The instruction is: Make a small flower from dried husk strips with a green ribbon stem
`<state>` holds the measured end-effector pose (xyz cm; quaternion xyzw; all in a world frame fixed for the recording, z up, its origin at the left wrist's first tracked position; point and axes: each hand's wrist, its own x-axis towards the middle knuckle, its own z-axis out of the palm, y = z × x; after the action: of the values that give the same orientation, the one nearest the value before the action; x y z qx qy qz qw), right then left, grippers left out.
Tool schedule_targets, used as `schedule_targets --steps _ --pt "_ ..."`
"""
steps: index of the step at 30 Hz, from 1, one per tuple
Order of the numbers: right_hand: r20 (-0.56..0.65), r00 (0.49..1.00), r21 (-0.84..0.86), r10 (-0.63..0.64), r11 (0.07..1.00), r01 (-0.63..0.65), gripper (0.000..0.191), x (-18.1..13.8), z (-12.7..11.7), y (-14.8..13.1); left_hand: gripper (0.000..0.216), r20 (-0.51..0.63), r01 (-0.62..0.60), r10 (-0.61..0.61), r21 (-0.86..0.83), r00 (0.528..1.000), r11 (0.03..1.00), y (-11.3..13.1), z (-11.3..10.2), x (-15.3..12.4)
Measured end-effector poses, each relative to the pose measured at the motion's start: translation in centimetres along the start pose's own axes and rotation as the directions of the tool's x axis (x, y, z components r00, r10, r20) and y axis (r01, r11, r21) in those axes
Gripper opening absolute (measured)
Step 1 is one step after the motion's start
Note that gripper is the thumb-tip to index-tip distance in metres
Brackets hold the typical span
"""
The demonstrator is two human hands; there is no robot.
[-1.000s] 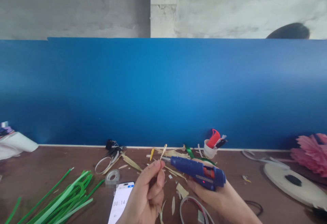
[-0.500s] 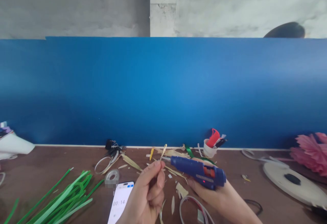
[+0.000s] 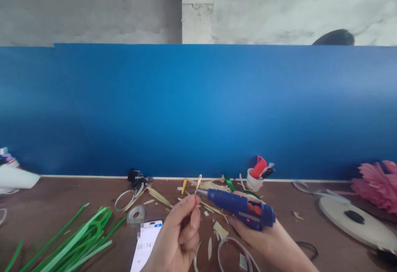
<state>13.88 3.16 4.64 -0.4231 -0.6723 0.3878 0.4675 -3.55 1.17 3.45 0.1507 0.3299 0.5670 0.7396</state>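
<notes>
Glue gun (image 3: 242, 210) gripped by right hand (image 3: 263, 239) — left hand (image 3: 180, 239) pinches straw strip (image 3: 197, 183) near phone (image 3: 145, 245).

A blue glue gun (image 3: 240, 209), orange trigger, red lamp lit, sits nearly level in the right hand (image 3: 263, 239), nozzle pointing left at a thin, pale straw strip (image 3: 197, 183) held upright in the fingertips of the left hand (image 3: 178, 239).

You are at a craft workshop bench. The brown surface (image 3: 46, 210) is strewn with green strips (image 3: 74, 241), a tape roll (image 3: 137, 213), husk scraps (image 3: 214, 210) and a pink paper flower (image 3: 376, 185). A blue partition (image 3: 198, 110) backs it
</notes>
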Motion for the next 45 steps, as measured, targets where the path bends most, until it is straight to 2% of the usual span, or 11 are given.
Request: schedule_targets --steps 6,14,18,25,29,32,34,36,40,45 --pt "-0.039 0.999 0.015 0.022 1.000 -0.021 0.013 -0.1 0.1 0.0 0.021 0.006 -0.008 0.008 -0.018 1.000 1.000 0.0 0.1 0.0" --pt "-0.046 0.999 0.049 0.015 0.999 -0.012 0.012 -0.4 -0.4 2.5 0.021 0.024 -0.014 0.015 -0.046 1.000 0.999 -0.2 -0.3 0.4" --pt "-0.040 0.999 -0.019 -0.004 1.000 0.003 0.012 -0.3 -0.5 3.3 0.020 0.018 -0.020 0.021 -0.057 1.000 0.998 -0.1 -0.2 0.4" --pt "-0.039 0.999 0.040 0.005 0.999 -0.003 0.010 -0.2 -0.4 2.4 0.018 0.041 0.000 0.002 -0.047 0.999 0.999 0.2 0.2 -0.4" --pt "0.004 0.993 0.047 0.114 0.992 -0.114 0.014 -0.5 -0.7 1.8 0.022 0.006 -0.004 0.005 -0.058 1.000 0.998 0.2 0.4 -0.4" --pt "0.132 0.980 0.133 0.147 0.977 -0.164 0.035 -0.7 -1.4 2.3 0.029 -0.041 -0.030 0.027 -0.069 0.999 0.997 0.4 0.5 -0.2" --pt "0.215 0.974 0.260 0.070 0.957 -0.126 0.055 -0.6 -1.8 3.1 0.032 -0.066 -0.044 0.040 -0.062 0.997 0.997 0.7 0.4 -0.1" --pt "0.265 0.964 0.378 0.005 0.919 -0.109 0.066 -0.3 -2.1 3.9 0.028 -0.065 -0.059 0.056 -0.054 0.996 0.997 0.9 0.3 -0.1" --pt "0.291 0.956 0.478 0.021 0.863 -0.164 0.069 0.1 -2.1 4.8 0.020 -0.002 -0.076 0.076 -0.054 0.997 0.996 0.9 -0.4 0.2" --pt "0.146 0.979 0.463 0.139 0.865 -0.192 0.054 0.2 -2.1 5.3 0.018 0.010 -0.071 0.072 -0.050 0.997 0.996 0.8 -0.9 0.6"
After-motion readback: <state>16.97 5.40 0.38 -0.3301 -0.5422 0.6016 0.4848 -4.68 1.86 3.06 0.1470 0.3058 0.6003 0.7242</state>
